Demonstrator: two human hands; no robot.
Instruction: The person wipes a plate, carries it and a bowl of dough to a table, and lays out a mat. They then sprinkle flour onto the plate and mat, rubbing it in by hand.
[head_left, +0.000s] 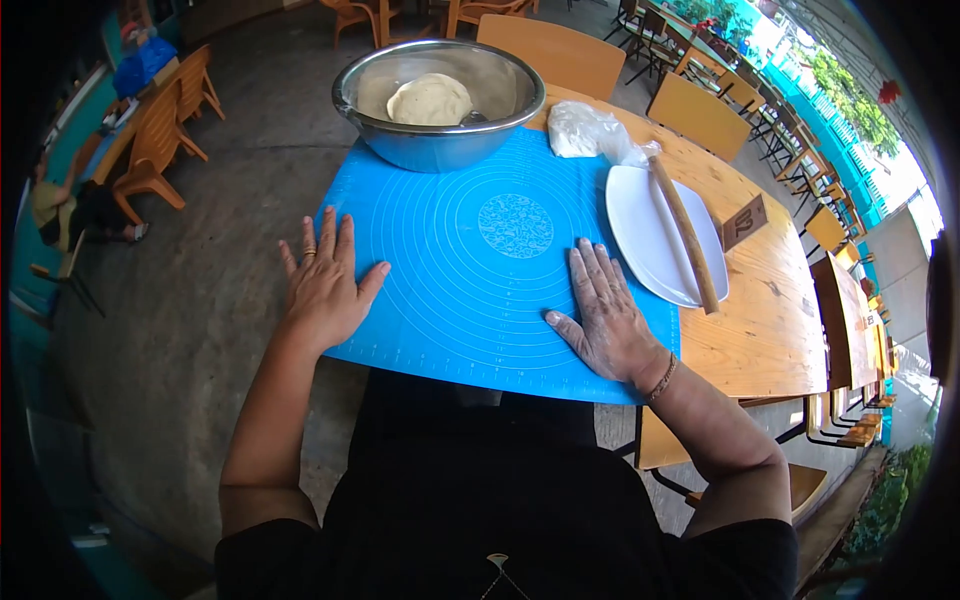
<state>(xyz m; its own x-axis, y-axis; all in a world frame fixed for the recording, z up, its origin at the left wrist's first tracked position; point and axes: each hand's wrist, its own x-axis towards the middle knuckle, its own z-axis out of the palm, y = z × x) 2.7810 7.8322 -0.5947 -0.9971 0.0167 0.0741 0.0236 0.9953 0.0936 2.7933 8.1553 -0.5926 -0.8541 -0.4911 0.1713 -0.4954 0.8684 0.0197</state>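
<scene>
My left hand [328,285] rests with fingers spread on the left edge of a blue pastry mat [450,330] printed with white circles. Flat on the mat's right part lies my right hand [605,315], dusted with what looks like flour, a bracelet at its wrist. Neither hand holds anything. Beyond them, a metal bowl [440,150] stands at the mat's far left corner with a ball of dough [430,100] inside. To the right of my right hand is a white plate [640,220], with a wooden rolling pin [685,235] lying across it.
Behind the plate sits a plastic bag of white powder [588,132]. A small wooden number sign [744,222] stands on the wooden table [760,320], right of the plate. Chairs surround the table, including a yellow-topped one [700,113]. Another person [70,205] sits far left.
</scene>
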